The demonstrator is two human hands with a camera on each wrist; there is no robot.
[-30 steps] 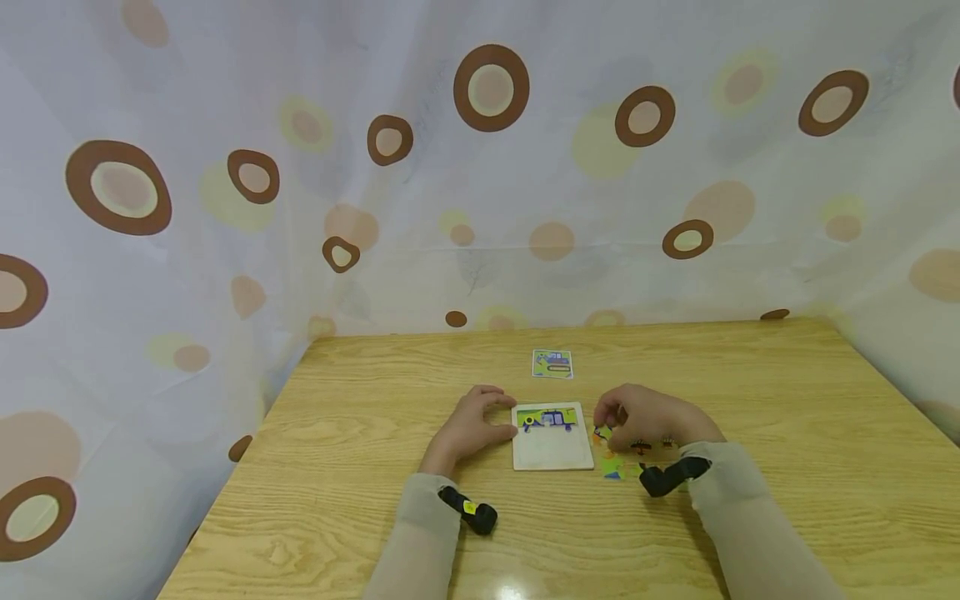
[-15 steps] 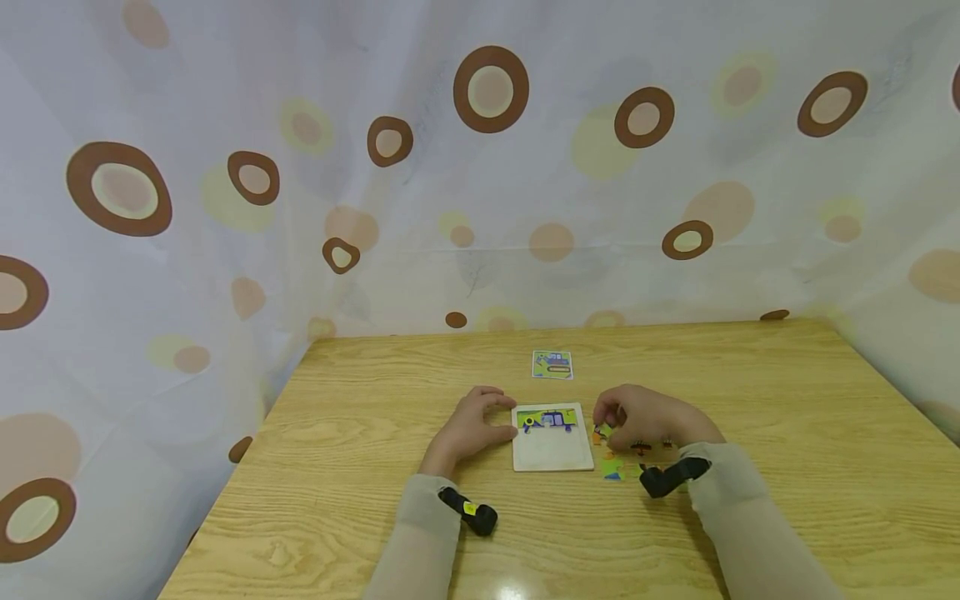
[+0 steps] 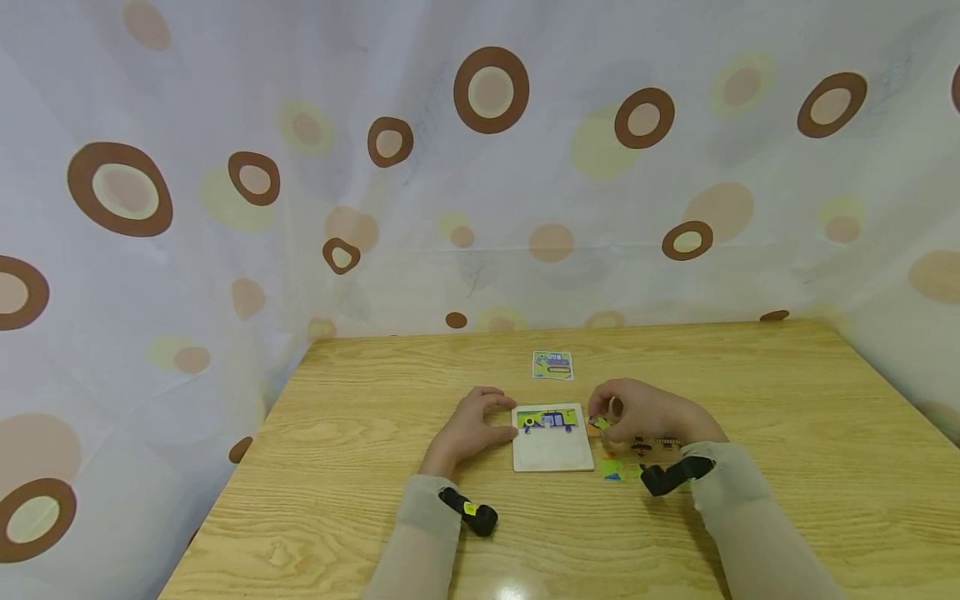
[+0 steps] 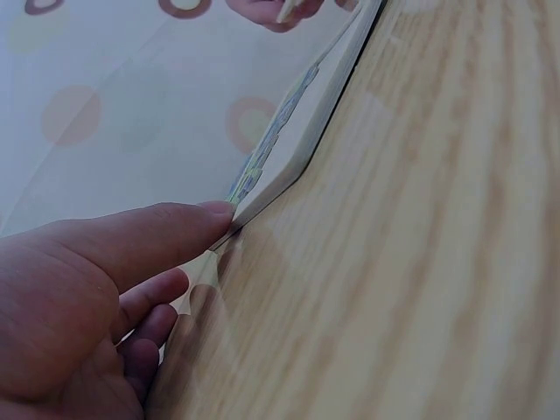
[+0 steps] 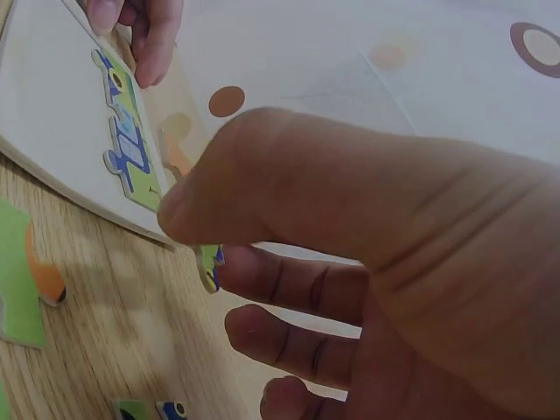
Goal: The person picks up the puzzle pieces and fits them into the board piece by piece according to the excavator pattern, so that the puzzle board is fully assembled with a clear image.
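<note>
A puzzle piece (image 5: 209, 264) had been lifted off the bench (image 3: 787, 400) in the pinching fingers of the right hand (image 3: 637, 412), beside the puzzle tray (image 3: 552, 450). The tray's left edge was kept steadied by the left hand (image 3: 468, 429), thumb straight and fingers loosely curled, so fitting appeared to be under way.

Two long beige sleeves, black wrist-worn camera on each forearm, yellow mark on the left one

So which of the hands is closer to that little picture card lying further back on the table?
Right. The right hand is just in front of the card, slightly to its right; the left hand sits farther off, at the board's left edge.
</note>
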